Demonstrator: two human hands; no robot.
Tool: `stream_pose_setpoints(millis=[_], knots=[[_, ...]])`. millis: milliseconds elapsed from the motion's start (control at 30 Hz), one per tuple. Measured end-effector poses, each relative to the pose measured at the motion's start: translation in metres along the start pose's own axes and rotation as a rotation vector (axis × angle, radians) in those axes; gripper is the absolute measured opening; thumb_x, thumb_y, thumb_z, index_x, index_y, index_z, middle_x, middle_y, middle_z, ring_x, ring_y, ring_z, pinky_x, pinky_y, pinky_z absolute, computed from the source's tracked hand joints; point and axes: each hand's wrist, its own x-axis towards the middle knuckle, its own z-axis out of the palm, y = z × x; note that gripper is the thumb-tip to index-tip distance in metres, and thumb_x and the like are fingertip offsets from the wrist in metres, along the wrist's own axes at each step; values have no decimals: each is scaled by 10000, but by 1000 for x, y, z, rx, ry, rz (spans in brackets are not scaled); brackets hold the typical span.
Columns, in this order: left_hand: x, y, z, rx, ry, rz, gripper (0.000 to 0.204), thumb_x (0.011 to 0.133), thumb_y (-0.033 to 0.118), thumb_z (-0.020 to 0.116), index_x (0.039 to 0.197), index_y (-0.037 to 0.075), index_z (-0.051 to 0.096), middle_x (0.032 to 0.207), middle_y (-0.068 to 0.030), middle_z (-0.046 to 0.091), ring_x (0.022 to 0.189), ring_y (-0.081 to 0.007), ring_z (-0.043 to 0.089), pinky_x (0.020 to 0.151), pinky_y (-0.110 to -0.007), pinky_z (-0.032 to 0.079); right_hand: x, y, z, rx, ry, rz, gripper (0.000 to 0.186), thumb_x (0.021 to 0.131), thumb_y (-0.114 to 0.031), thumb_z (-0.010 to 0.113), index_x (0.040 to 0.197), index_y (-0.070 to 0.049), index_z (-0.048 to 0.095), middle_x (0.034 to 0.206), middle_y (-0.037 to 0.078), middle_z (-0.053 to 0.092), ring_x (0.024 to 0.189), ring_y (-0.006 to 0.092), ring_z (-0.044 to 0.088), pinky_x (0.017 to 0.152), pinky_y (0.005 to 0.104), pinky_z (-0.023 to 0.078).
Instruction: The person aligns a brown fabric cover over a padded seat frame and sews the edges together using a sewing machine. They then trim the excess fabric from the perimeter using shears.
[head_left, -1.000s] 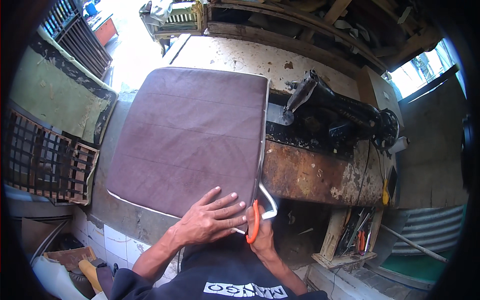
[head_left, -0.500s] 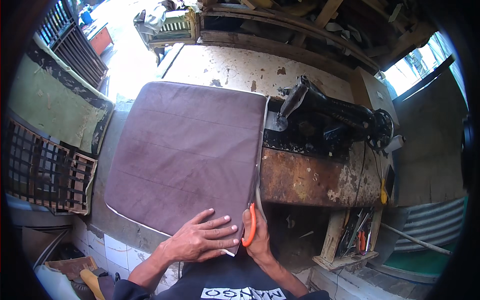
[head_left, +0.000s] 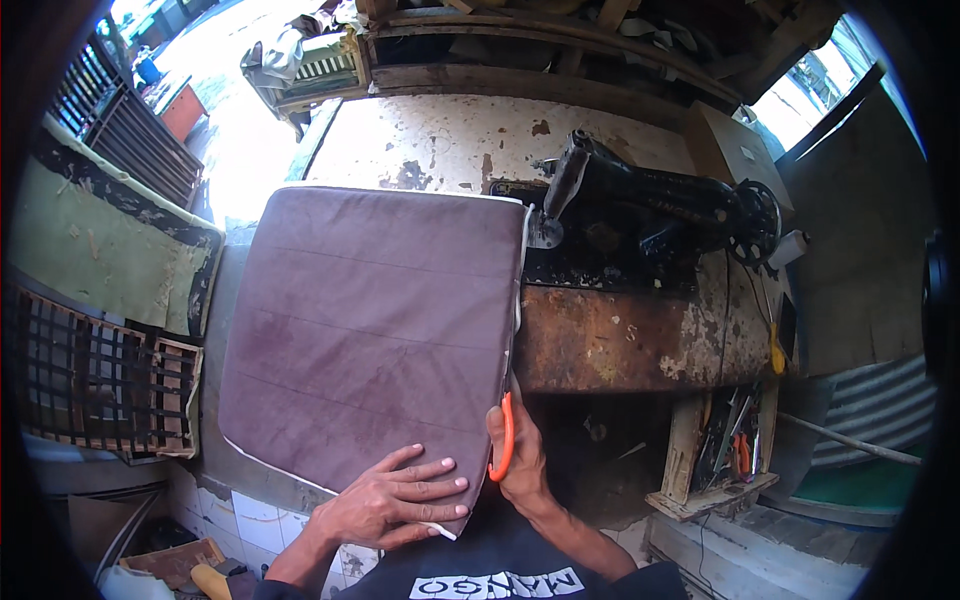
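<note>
Hands at work on a brown cushion (head_left: 375,330) in a cluttered workshop: the person's left hand (head_left: 395,495) lies flat and spread on the cushion's near corner, fingers (head_left: 432,478) splayed wide and gripping nothing, apparently pinning the fabric down so the edge stays put. The right hand (head_left: 520,455) is closed around the orange handles of a pair of scissors (head_left: 505,435), held upright against the cushion's right edge, where a white piping line runs along the seam; the blades are hidden behind the hand and the cushion's side, so how far they are parted cannot be told. The cushion rests tilted across a rusty, paint-flecked surface (head_left: 620,345), its far edge up near the wall and its near corner overhanging toward the person, a position that brings the seam within reach of the scissors. Just beside the cushion's upper right corner stands a black sewing machine (head_left: 650,205), its hand wheel to the right. A yellow-handled tool (head_left: 775,350) hangs at the right end of the surface, and below it a wooden shelf (head_left: 715,490) holds more tools. To the left, a slatted wooden frame (head_left: 90,385) leans near a green upholstered panel (head_left: 100,250), well apart from the hands
</note>
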Motion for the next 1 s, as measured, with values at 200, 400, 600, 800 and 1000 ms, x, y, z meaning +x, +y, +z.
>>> stream_pose_setpoints(millis=[200, 400, 600, 800, 1000], knots=[[-6, -3, -1, -82, -32, 11, 451, 1004, 346, 698, 1453, 324, 670, 1606, 0, 544, 1554, -285, 406, 1292, -590, 233, 5, 3, 3, 3, 19, -69, 416, 1083, -451, 632, 1070, -37, 594, 859, 18, 554, 762, 109, 512, 705, 289, 463], [1, 1, -13, -35, -108, 2, 443, 1015, 379, 682, 1449, 290, 676, 1587, -34, 562, 1537, -298, 428, 1276, -593, 267, -8, -20, -10, 154, -15, 335, 420, 1073, -478, 630, 1034, -62, 591, 787, 5, 586, 626, 88, 555, 581, 241, 490], [80, 2, -62, 73, -81, 107, 471, 993, 388, 720, 1386, 129, 709, 1468, -124, 652, 1335, -336, 628, 1111, -495, 494, -18, -7, -69, -44, -38, 264, 379, 921, -270, 867, 1077, -28, 622, 741, -4, 669, 632, 53, 610, 543, 233, 483], [222, -6, -97, 386, 114, 296, 549, 966, 274, 740, 1471, 107, 604, 1483, -143, 606, 1401, -362, 550, 1175, -502, 433, -30, -30, -98, -422, -37, -1, 544, 836, -347, 927, 1116, -15, 599, 762, 83, 722, 662, 161, 720, 626, 323, 568], [285, -17, -76, 410, -594, 187, 565, 963, 468, 726, 1378, 90, 662, 1353, -173, 685, 1315, -347, 619, 1183, -519, 394, -76, -1, -110, -518, 48, 36, 584, 797, -351, 948, 1122, -26, 587, 716, 59, 684, 647, 217, 731, 598, 352, 580]])
